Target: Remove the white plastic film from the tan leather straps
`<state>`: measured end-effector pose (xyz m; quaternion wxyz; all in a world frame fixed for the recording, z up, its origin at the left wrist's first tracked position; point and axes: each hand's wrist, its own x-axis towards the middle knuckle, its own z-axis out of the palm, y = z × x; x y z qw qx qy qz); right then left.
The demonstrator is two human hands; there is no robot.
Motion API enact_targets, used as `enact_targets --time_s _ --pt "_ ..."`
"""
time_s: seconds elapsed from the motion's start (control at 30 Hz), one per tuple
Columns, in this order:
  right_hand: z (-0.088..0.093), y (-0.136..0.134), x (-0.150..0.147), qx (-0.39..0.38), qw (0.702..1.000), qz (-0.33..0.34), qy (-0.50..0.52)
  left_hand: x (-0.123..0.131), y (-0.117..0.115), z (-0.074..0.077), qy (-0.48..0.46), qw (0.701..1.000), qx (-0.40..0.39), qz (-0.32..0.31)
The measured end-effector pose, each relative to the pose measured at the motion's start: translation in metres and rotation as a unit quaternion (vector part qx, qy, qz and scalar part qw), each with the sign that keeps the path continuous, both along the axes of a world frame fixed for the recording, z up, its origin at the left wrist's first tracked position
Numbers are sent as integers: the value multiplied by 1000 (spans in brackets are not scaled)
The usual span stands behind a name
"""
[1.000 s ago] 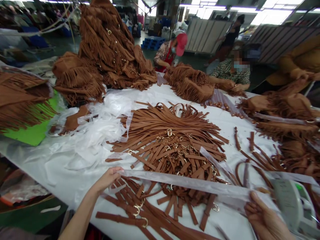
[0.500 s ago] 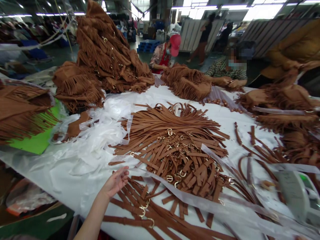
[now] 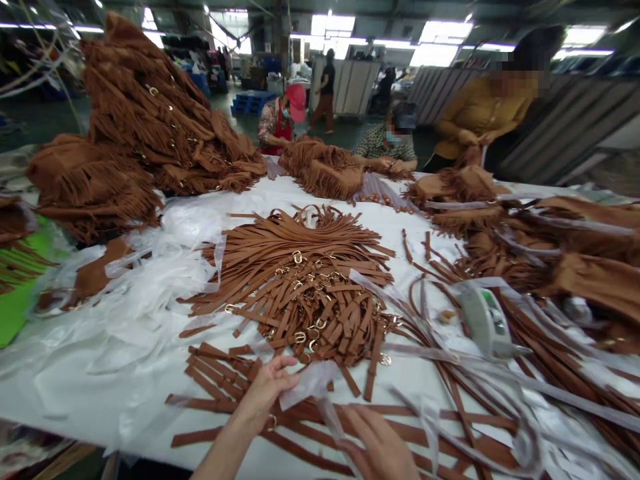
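My left hand [image 3: 274,381] is at the near middle of the table, its fingers curled and its thumb at the edge of a clear plastic strip [image 3: 313,385]. The strip runs down to my right hand [image 3: 377,443], which is blurred, with the strip passing under its fingers. Beneath both hands lie brown straps [image 3: 220,380] with gold-coloured buckles, side by side. Just beyond them is a large heap of brown buckled straps [image 3: 310,293], their buckles towards me and their long ends fanned out behind.
Crumpled clear plastic [image 3: 165,280] covers the left of the table. Fringed brown pieces [image 3: 165,127] are piled at the back left. A grey-white device [image 3: 485,319] stands on the right among straps and plastic strips. Several people work across the table, one in a red cap [image 3: 296,101].
My left hand has moved right to the plastic strip, and my right hand has come into view. The strip has been lifted off the heap. The view has swung to the right.
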<state>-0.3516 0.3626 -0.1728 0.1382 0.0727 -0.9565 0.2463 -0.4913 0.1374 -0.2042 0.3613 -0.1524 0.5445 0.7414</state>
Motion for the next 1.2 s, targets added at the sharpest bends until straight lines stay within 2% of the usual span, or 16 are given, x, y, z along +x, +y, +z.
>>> enact_targets --time_s 0.03,0.1,0.17,0.23,0.3,0.37,0.43,0.5,0.57,0.73,0.83,0.97,1.07,1.13,1.2 --pt "7 -9 -6 42 997 52 38 16 21 4 -15 1000 15 -9" --pt "19 -17 -11 92 987 101 88 46 54 13 -50 998 40 -25" --pt "28 -14 -3 69 988 101 95 71 74 22 -81 995 48 -35" --pt "31 -5 18 -25 995 67 66 92 85 29 -91 993 49 -49" --pt "33 7 43 -147 989 -6 -7 111 87 35 -51 995 49 -72" --pt "36 16 67 -254 959 -89 -87 130 84 41 39 991 44 -117" --pt "39 22 88 -331 921 -145 -143 151 83 45 132 974 31 -179" --pt "42 25 106 -383 893 -165 -168 173 85 49 187 953 17 -237" --pt "44 26 124 -402 881 -164 -186 196 92 53 207 944 8 -255" --pt "42 26 168 -402 883 -138 -198 251 106 59 207 961 -27 -184" --pt "39 24 192 -433 869 -81 -226 283 102 63 210 963 -94 -137" --pt "37 15 218 -451 854 -1 -259 325 85 62 213 956 -176 -102" --pt "38 2 234 -451 850 24 -272 353 66 55 191 965 -162 -73" --pt "40 -9 241 -427 863 50 -264 370 52 51 177 973 -142 -43" --pt "42 -22 247 -381 892 85 -227 385 38 52 171 977 -128 -20"
